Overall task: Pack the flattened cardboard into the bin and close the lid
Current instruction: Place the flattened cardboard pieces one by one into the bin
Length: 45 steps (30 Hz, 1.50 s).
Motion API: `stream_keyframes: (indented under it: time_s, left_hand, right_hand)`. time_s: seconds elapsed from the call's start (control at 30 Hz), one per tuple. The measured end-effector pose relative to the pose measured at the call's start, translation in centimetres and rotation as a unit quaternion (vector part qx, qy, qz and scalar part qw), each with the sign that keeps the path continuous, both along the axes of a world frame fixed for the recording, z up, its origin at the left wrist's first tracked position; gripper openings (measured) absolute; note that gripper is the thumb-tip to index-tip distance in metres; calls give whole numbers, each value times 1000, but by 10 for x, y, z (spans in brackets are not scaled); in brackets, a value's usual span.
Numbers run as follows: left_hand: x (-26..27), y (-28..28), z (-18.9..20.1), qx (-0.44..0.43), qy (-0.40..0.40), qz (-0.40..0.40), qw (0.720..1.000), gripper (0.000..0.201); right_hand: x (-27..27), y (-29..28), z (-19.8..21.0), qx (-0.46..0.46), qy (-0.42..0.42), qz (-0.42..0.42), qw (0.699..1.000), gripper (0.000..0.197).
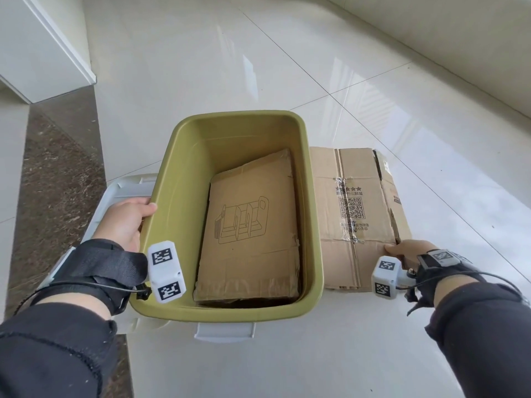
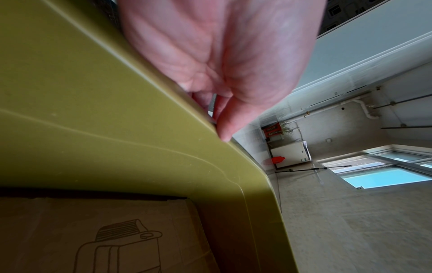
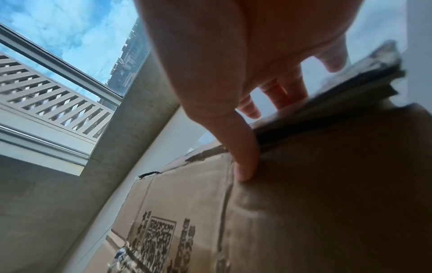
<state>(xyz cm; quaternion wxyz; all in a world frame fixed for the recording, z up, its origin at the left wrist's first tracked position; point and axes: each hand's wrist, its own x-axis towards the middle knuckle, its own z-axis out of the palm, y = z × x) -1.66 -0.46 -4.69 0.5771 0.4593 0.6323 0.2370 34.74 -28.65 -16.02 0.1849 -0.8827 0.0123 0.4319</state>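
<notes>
An olive-green bin point(image 1: 238, 116) stands open on the floor. Inside it lies a flattened cardboard piece point(image 1: 253, 225) printed with a line drawing, also seen in the left wrist view point(image 2: 93, 230). My left hand point(image 1: 129, 219) grips the bin's left rim point(image 2: 93, 110), thumb on top and fingers outside. A second flattened cardboard point(image 1: 353, 196) with a QR code lies on the floor against the bin's right side. My right hand point(image 1: 402, 251) pinches its near right edge, thumb point(image 3: 243, 157) on top and fingers under the cardboard point(image 3: 304, 203).
The white lid point(image 1: 126, 185) lies on the floor left of the bin, partly under my left arm. A pale latch point(image 1: 224, 331) sticks out from the bin's near wall. Glossy tiled floor spreads ahead and right; a white wall corner point(image 1: 57, 53) stands far left.
</notes>
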Motion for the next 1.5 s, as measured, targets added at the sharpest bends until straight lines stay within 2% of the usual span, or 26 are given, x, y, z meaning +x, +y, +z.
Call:
stream_keyframes:
  time_s: [0.07, 0.37, 0.73, 0.93, 1.0, 1.07, 1.2, 1.33, 1.43, 1.5]
  left_hand:
    - [0, 1, 0, 0, 3, 2, 1000, 35]
    - [1, 3, -2, 12, 17, 5, 1000, 34]
    - [-2, 11, -10, 3, 23, 6, 1000, 35]
    - [-4, 19, -15, -7, 27, -11, 1000, 36]
    - [-4, 20, -16, -6, 23, -15, 1000, 37]
    - [-5, 25, -19, -4, 21, -13, 1000, 37]
    - [-7, 28, -25, -5, 24, -22, 999, 37]
    - [-8, 29, -30, 4, 37, -26, 999, 37]
    - [-6, 27, -28, 12, 47, -31, 998, 40]
    - [-5, 27, -29, 15, 51, -32, 998, 41]
  right_hand:
    - [-2, 1, -2, -2, 22, 12, 1000, 31]
    - [-5, -8, -13, 62, 96, -103, 988, 30]
    - [-16, -11, 38, 127, -67, -150, 978, 25]
    - [-8, -26, 78, 159, -106, -218, 957, 27]
    - [-4, -28, 93, 174, -119, -241, 947, 35]
    - [-3, -29, 107, 188, -125, -249, 942, 40]
    - [-3, -29, 132, 219, -146, -255, 931, 35]
    - [-4, -27, 157, 248, -173, -255, 918, 46]
    - [-7, -23, 177, 274, -180, -259, 909, 34]
    - [-11, -19, 190, 293, -167, -257, 905, 33]
